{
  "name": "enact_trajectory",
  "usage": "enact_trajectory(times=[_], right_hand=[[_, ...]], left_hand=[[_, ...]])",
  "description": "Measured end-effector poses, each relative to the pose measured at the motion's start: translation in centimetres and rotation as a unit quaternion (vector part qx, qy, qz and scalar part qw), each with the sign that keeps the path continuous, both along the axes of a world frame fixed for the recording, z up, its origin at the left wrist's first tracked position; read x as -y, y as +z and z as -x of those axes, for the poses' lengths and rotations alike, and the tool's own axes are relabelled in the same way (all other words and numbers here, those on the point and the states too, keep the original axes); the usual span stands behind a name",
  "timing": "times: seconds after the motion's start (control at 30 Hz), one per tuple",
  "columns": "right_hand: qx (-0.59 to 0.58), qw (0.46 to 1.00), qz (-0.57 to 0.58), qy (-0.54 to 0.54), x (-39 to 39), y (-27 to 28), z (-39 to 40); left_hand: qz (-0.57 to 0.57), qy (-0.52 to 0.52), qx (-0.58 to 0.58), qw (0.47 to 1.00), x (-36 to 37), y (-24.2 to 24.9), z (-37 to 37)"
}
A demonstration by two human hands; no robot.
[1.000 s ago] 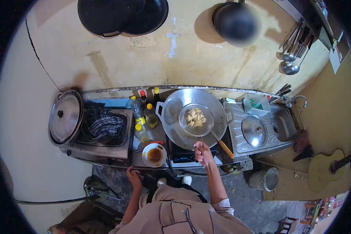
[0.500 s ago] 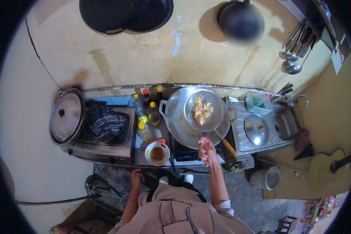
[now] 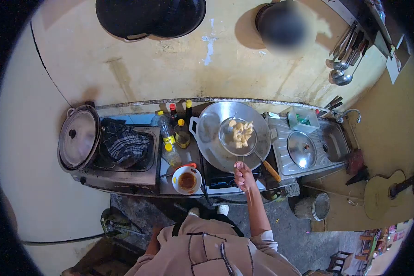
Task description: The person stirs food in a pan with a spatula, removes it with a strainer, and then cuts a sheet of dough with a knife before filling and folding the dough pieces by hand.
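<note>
So, quick rundown:
Right hand [image 3: 244, 176]: closed around the handle of a wire skimmer [image 3: 238, 136], arm stretched forward over the stove front.
Left hand: down by the body, out of sight, can't tell open or shut.
Skimmer: basket held over the wok [image 3: 211, 133], slightly right of its middle, loaded with pale yellow fried pieces [image 3: 240, 133].
Wok: big, silvery, sitting on the burner, with a wooden-handled utensil [image 3: 267, 168] leaning out over its near right rim.
Left of wok: cluster of bottles [image 3: 172, 133] with yellow and red caps, standing upright.
Front of bottles: small white bowl [image 3: 187, 180] with brown sauce, near the counter edge, just left of the right hand.
Far left: second stove with a checked cloth [image 3: 123, 142] on it, big lidded pot [image 3: 78, 137] beside that.
Right side: steel sink [image 3: 336, 145] with a round lid [image 3: 301, 150] on the drainboard.
</note>
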State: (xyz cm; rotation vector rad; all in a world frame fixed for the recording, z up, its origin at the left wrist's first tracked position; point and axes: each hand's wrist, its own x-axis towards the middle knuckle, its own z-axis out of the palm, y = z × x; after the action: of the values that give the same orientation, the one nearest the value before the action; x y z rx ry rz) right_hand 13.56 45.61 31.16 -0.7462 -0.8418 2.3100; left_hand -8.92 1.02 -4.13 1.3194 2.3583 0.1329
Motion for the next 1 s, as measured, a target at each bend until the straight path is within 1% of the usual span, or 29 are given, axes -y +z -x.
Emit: enact_trajectory(times=[0.07, 0.17, 0.27, 0.33, 0.4, 0.43, 0.5, 0.6, 0.67, 0.7, 0.77, 0.83, 1.0], right_hand=[[0.010, 0.999, 0.030, -0.008, 0.2, -1.0, -0.1], [0.030, 0.999, -0.006, -0.015, 0.2, 0.0, -0.3], [0.007, 0.999, -0.043, -0.017, 0.4, 2.1, -0.5], [0.000, 1.000, -0.020, -0.017, -0.2, 0.2, -0.5], [0.003, 1.000, 0.004, -0.023, -0.8, -1.7, -0.2], [0.027, 0.999, 0.003, -0.035, -0.7, -1.6, 0.1], [0.024, 0.999, -0.015, -0.022, -0.6, -0.8, 0.1], [0.016, 0.999, -0.038, -0.026, 0.1, 2.4, 0.5], [-0.005, 0.998, -0.051, -0.035, 0.5, 3.4, 0.7], [-0.022, 0.998, -0.042, -0.035, 0.0, 1.9, 0.8], [-0.014, 0.999, -0.021, -0.042, -0.7, -0.5, 1.0], [0.000, 0.999, -0.013, -0.044, -1.0, -1.2, 1.2], [-0.006, 0.999, -0.040, -0.019, -0.2, 1.9, 0.7]], left_hand=[[0.030, 0.012, 0.002, 0.999, 1.1, -0.3, -0.1], [0.058, 0.021, 0.002, 0.998, 2.0, -0.7, 0.2], [0.075, 0.023, 0.000, 0.997, 2.2, -1.5, 0.9], [0.086, 0.016, -0.003, 0.996, 2.2, -2.4, 1.5], [0.059, -0.021, -0.003, 0.998, 1.3, -1.9, 2.3], [0.007, -0.080, -0.016, 0.997, 1.0, -1.2, 2.8], [-0.095, -0.199, -0.040, 0.974, 1.5, -0.9, 3.8], [0.046, -0.155, -0.053, 0.985, 1.0, -1.4, 4.8], [0.014, -0.115, -0.051, 0.992, 1.5, -2.0, 5.3], [-0.003, -0.095, -0.049, 0.994, 1.6, -1.5, 5.3], [-0.018, -0.065, -0.040, 0.997, 2.7, -1.4, 5.3], [-0.023, -0.043, -0.025, 0.998, 3.4, -0.4, 5.5], [-0.027, 0.004, 0.006, 1.000, 4.4, 2.3, 5.6]])
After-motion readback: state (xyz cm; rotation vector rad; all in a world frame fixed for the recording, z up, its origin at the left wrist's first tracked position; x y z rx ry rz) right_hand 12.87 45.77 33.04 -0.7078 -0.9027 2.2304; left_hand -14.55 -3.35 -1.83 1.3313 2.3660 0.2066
